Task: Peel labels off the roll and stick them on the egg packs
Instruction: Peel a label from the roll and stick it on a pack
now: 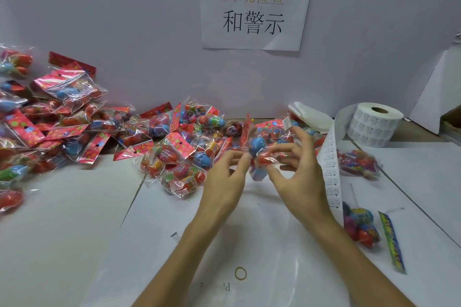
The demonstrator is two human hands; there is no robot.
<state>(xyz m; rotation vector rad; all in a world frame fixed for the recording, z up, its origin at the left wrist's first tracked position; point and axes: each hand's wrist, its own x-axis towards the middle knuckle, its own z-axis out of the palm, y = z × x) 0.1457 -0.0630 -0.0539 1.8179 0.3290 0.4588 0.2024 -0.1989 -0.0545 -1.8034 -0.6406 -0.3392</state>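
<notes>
Left hand and right hand pinch one egg pack between them.

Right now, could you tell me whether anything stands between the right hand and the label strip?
Nothing visible does: the label strip runs just beside the right hand, which holds the egg pack.

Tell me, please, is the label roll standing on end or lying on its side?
Standing on end: the label roll has its core hole facing up, and a label strip trails from it.
</notes>
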